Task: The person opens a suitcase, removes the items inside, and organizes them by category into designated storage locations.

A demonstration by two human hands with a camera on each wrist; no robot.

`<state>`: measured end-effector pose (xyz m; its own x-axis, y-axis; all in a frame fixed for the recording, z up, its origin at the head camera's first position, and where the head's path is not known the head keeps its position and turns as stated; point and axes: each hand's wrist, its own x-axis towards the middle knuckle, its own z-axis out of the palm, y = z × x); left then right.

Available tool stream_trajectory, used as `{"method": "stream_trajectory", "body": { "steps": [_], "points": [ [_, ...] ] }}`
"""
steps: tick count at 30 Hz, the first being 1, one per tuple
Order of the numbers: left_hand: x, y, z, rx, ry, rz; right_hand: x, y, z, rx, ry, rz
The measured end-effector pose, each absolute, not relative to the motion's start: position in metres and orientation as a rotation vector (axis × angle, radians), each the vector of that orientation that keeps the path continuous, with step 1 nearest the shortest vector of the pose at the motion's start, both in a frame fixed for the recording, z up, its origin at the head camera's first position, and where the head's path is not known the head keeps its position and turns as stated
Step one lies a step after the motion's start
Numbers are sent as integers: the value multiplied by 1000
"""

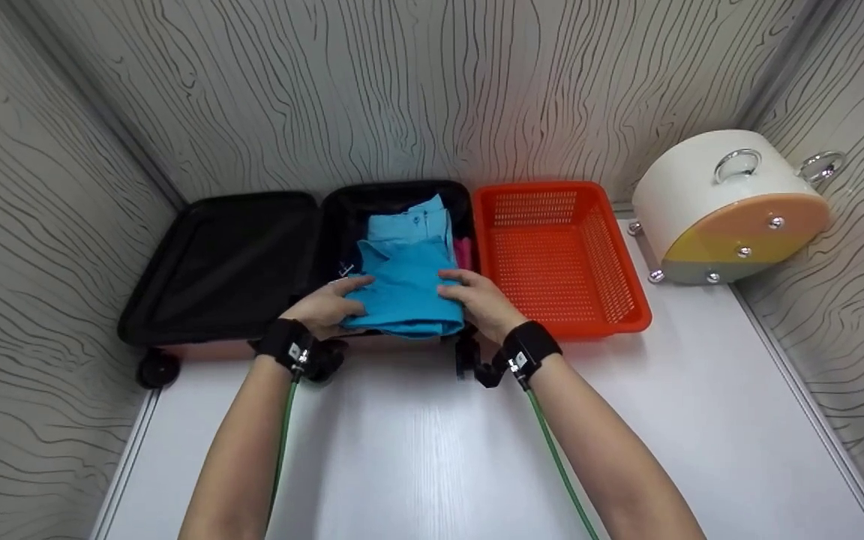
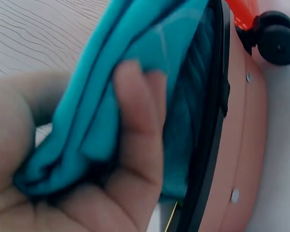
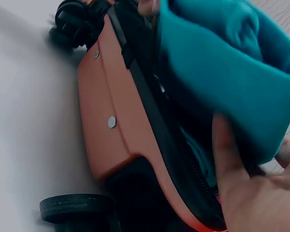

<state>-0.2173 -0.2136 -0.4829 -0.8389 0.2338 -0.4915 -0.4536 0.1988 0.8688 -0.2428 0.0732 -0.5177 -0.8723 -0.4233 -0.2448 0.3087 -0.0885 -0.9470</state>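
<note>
A folded blue garment (image 1: 406, 289) is held by both hands over the right half of an open suitcase (image 1: 336, 217). My left hand (image 1: 323, 306) grips its left side; in the left wrist view the folded layers (image 2: 99, 104) lie between thumb and fingers. On the right side, my right hand (image 1: 486, 304) pinches the cloth, its fingers on both faces in the right wrist view. Just behind lies a lighter blue garment (image 1: 411, 225) with a button, inside the suitcase. A strip of pink cloth (image 1: 463, 251) shows at the suitcase's right wall.
The suitcase's black-lined left half (image 1: 237, 262) lies flat, with wheels (image 1: 157, 369) at its front. A red-orange perforated basket (image 1: 544, 262) adjoins the suitcase on the right. Farther right sits a cream drum-shaped container (image 1: 702, 172) with metal handles. Patterned walls enclose the back and sides.
</note>
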Motion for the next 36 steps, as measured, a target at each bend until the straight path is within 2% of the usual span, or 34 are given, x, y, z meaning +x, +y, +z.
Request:
{"method": "stream_trajectory", "body": {
  "steps": [5, 12, 16, 19, 25, 28, 31, 36],
  "points": [
    [-210, -220, -483, -77, 2013, 1595, -242, 67, -518, -90, 1856, -1883],
    [-209, -212, -487, -26, 2181, 1526, -239, 62, -516, -398, 2277, -1618],
    [-211, -203, -489, -4, 2208, 1526, -239, 66, -518, -440, 2430, -1517],
    [-214, -197, -491, -90, 2175, 1579, -240, 70, -520, -408, 2475, -1519],
    [-226, -188, -501, -517, 1996, 1703, -243, 75, -523, -306, 2444, -1561],
    [-231, -186, -505, -643, 1971, 1675, -245, 75, -526, -269, 2389, -1616],
    [-235, -182, -508, -676, 2014, 1618, -245, 75, -528, -272, 2372, -1639],
    [-243, -177, -509, -582, 2143, 1643, -245, 76, -528, -280, 2380, -1635]
  ]
}}
